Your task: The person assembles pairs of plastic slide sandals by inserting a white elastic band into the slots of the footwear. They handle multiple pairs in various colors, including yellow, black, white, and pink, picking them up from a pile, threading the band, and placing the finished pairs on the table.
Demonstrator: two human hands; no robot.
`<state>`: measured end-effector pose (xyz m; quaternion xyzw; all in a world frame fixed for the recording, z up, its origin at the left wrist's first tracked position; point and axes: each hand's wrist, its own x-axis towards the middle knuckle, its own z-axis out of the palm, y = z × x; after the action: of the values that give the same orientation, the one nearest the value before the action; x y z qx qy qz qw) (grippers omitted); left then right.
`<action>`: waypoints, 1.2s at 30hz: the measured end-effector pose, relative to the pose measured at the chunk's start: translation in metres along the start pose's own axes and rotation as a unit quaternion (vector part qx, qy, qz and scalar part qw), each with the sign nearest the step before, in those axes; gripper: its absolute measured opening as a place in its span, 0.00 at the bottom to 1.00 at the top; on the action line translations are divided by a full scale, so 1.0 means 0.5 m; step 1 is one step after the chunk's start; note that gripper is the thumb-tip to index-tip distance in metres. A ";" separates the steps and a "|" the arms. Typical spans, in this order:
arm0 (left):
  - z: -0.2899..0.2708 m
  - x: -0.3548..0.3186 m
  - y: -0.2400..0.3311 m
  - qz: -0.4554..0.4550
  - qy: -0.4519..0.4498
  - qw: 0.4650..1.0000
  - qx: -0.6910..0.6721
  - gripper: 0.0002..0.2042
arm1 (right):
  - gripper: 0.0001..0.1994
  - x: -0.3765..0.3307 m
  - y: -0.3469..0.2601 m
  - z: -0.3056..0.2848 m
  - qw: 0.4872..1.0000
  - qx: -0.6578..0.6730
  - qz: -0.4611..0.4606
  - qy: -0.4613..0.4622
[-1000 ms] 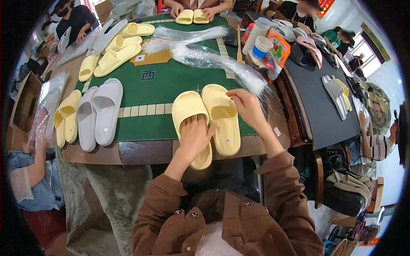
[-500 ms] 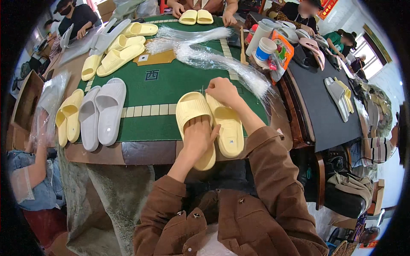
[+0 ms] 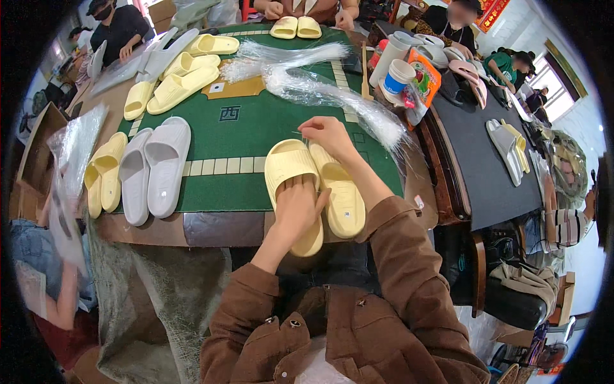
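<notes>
A pair of pale yellow slippers stands upright side by side at the table's near edge, toes pointing away. My left hand (image 3: pixel 295 208) grips the left slipper (image 3: pixel 289 157), its fingers tucked under the strap and the thumb reaching toward the other slipper. Just beyond the toe of the right slipper (image 3: pixel 345 203), my right hand (image 3: pixel 326 136) is closed in a pinch. A thin clear strand shows at its fingertips; its full length is too fine to follow.
Bundles of clear strands (image 3: pixel 320 83) lie across the green mat (image 3: pixel 249 137). Grey slippers (image 3: pixel 165 168) and more yellow ones (image 3: pixel 110 168) stand at left. A white cup (image 3: pixel 398 75) and an orange packet (image 3: pixel 425 80) are at right. Co-workers sit around; one at left handles clear plastic.
My right hand has shifted slightly left and away from the right slipper's toe. My left hand stays in the left slipper. The left co-worker's arm and clear plastic have moved down.
</notes>
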<state>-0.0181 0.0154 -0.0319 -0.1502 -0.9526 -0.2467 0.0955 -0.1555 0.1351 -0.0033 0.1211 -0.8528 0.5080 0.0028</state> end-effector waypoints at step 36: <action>-0.013 0.198 -0.077 -0.113 0.120 0.895 -0.414 0.07 | 0.11 -0.030 0.032 0.005 0.956 0.283 -0.018 0.078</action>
<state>-0.1229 0.0037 -0.0178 -0.0367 -0.7562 -0.6440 0.1097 -0.1438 0.1435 -0.0202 0.0917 -0.6692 0.7361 0.0442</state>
